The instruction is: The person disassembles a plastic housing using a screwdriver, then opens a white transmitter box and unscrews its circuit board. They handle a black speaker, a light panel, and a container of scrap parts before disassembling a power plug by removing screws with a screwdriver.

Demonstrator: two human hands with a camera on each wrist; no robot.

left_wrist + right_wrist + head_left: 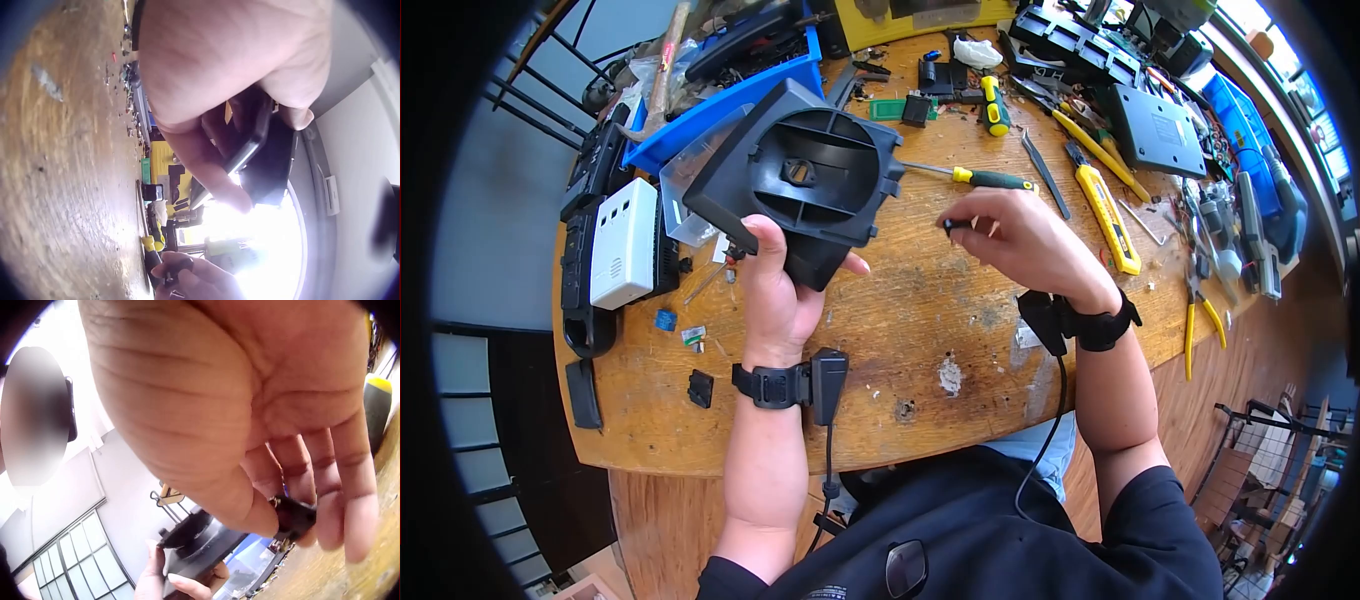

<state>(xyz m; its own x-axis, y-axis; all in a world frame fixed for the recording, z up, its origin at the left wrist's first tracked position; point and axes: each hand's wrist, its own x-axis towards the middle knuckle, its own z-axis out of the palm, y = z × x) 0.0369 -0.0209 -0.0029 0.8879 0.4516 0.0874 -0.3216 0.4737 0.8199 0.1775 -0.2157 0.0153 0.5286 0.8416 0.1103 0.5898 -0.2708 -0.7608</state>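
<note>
In the head view my left hand [778,300] grips a black plastic housing [725,165] from below, its thumb on the near edge. The housing is held tilted above the table, its round, ribbed opening turned upward. To the right, my right hand [1035,245] pinches a small black part [295,517] between thumb and fingers, apart from the housing. The right wrist view shows the other fingers of that hand extended past the part. A screwdriver [998,180] with a green and yellow handle lies just beyond the right hand.
On the wooden table [870,390], a yellow utility knife [1108,215], tweezers [1046,172] and yellow-handled pliers [1197,295] lie to the right. A white box [624,245] stands at left, near a blue bin [730,112]. Loose electronic parts crowd the far side.
</note>
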